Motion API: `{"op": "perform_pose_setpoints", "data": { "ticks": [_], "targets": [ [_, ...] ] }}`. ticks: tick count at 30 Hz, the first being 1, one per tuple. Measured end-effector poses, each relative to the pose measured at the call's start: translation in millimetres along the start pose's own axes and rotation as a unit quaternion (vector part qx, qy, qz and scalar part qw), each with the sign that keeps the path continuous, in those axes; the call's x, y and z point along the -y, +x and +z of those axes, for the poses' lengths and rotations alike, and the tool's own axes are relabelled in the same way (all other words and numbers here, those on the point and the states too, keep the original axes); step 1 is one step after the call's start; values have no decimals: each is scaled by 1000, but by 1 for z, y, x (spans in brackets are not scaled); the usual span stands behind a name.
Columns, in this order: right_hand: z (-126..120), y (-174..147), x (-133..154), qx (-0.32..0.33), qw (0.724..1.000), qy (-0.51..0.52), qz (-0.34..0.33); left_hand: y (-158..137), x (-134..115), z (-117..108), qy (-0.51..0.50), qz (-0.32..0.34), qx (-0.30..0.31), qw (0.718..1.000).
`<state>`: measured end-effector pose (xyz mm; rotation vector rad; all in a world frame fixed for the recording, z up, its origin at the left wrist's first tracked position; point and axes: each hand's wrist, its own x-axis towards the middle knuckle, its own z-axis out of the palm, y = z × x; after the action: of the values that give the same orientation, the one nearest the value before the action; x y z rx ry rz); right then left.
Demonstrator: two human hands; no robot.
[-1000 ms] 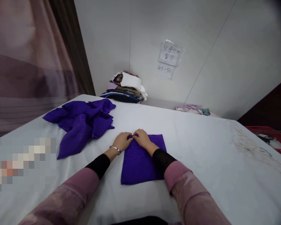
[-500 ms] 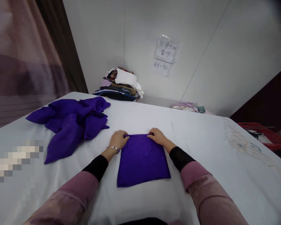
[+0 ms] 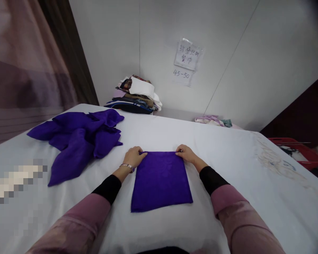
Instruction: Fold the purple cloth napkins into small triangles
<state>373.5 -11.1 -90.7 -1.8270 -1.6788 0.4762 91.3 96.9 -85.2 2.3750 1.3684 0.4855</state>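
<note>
A purple cloth napkin (image 3: 161, 181), folded into a near-square, lies flat on the white-covered table (image 3: 222, 165) in front of me. My left hand (image 3: 134, 156) pinches its far left corner between thumb and fingers. At the far right corner, my right hand (image 3: 186, 154) has the edge pinched in the same way. The far edge runs straight between the two hands, and the near edge rests loose on the table. Left of my left hand lies a loose heap of purple napkins (image 3: 79, 141), crumpled and overlapping.
Behind the table's far edge sits a stack of folded clothes (image 3: 137, 93) by the wall. Farther right are some pale pink and green cloths (image 3: 212, 120). A red basket (image 3: 304, 162) stands past the right edge. A handwritten paper sign (image 3: 187, 56) hangs on the wall.
My right hand has slid to the right along the napkin's far edge, out to its corner. My left hand stays at the left corner.
</note>
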Motion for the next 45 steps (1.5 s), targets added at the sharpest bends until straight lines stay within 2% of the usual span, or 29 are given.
{"op": "perform_pose_setpoints", "data": {
  "ticks": [6, 10, 15, 19, 23, 30, 38, 45],
  "targets": [
    [2, -1, 1, 16, 998, 58, 26, 2, 4, 0, -123, -46, 29, 991],
    [3, -1, 0, 17, 997, 71, 35, 5, 7, 2, -181, -68, 16, 981],
    [5, -2, -1, -14, 998, 45, 48, 6, 9, 8, -206, -81, -19, 975],
    [5, -6, -1, -44, 998, 7, 50, 4, 11, 12, -245, -68, -45, 966],
    [4, -11, 0, -46, 998, 1, 38, 2, 11, 12, -303, -45, -50, 951],
    [4, -13, -6, -55, 997, 39, 21, -3, 13, 7, -372, -26, -10, 928],
    [10, -17, -14, -88, 991, 100, 25, 0, 19, 12, -422, 1, 6, 907],
    [13, -19, -14, -111, 983, 143, 44, 2, 21, 17, -421, -4, 2, 907]
  ]
}}
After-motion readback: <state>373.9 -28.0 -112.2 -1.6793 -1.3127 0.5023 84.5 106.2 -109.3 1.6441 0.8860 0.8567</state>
